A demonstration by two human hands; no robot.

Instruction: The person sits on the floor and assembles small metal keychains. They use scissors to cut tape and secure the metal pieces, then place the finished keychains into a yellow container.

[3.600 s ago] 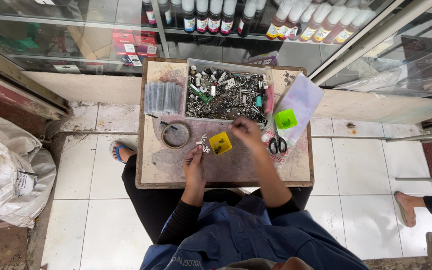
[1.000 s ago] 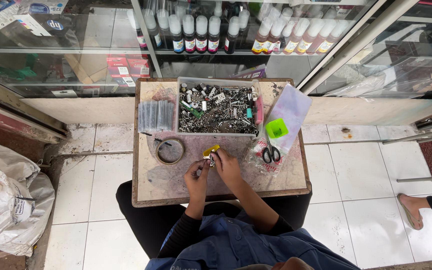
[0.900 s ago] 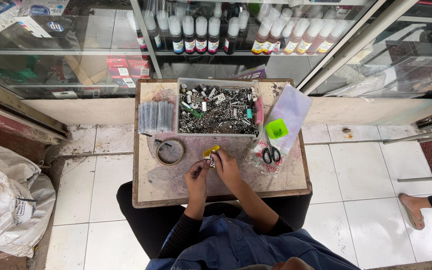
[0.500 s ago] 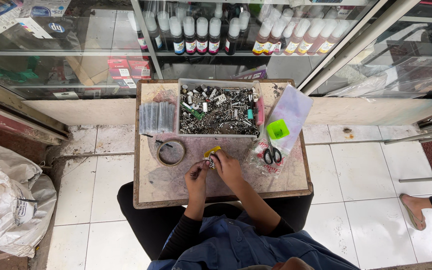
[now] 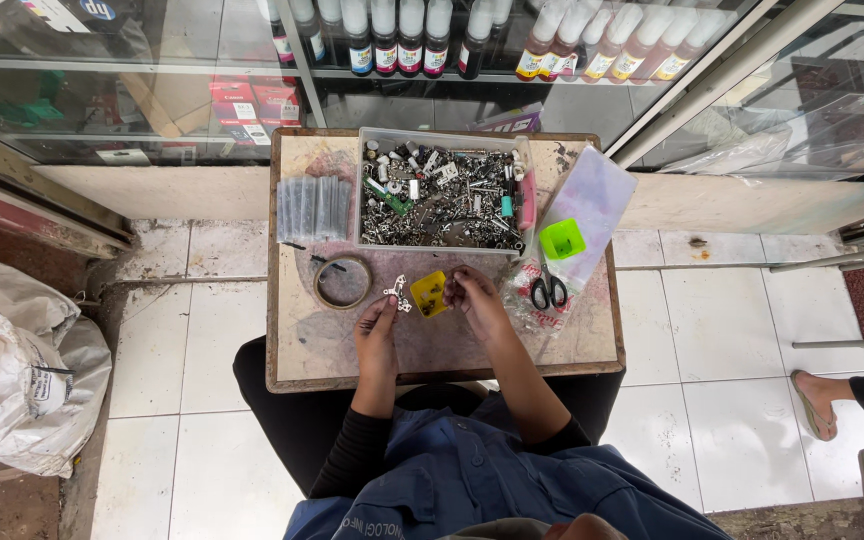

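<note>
Since the earlier frame, both hands barely shifted: left hand (image 5: 376, 335) pinches a small silvery metal part (image 5: 398, 293) (light, stiff, best gripped by its edges) just left of the yellow cup (image 5: 429, 294), right hand (image 5: 472, 300) loosely curled beside it.

A small silvery metal bracket piece (image 5: 396, 293) is pinched at the fingertips of the left hand (image 5: 377, 335), just above the tabletop. Just right of it lies a small yellow plastic tray (image 5: 429, 294), tilted, with tiny dark parts inside, beside the right hand (image 5: 474, 300).
</note>
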